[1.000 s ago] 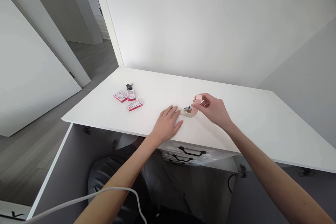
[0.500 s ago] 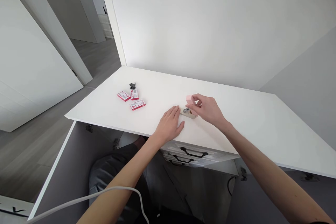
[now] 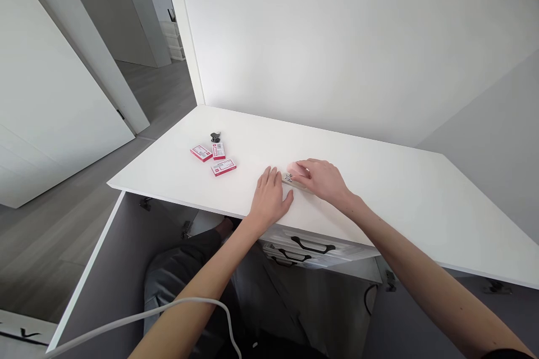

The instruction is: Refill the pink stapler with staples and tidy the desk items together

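A small stapler (image 3: 298,169) with a pink top and a beige base lies on the white desk top. My right hand (image 3: 326,180) is closed on the pink top, thumb on the near side and fingers over the far side, hiding its rear part. At its front, the base shows a metal plate. My left hand (image 3: 269,196) rests flat on the desk with its fingers stretched out, at the left end of the base. Whether its fingertips press on that end, I cannot tell.
Left of the hands lie three small red-and-white boxes (image 3: 223,166), with a dark clip-like object (image 3: 215,137) behind them. Drawers with black handles (image 3: 312,245) are under the front edge. A white cable (image 3: 185,302) crosses in front of my left forearm.
My right hand has moved left and lowered the stapler's raised pink top toward the base. My left hand stays almost in place. The view has shifted slightly.
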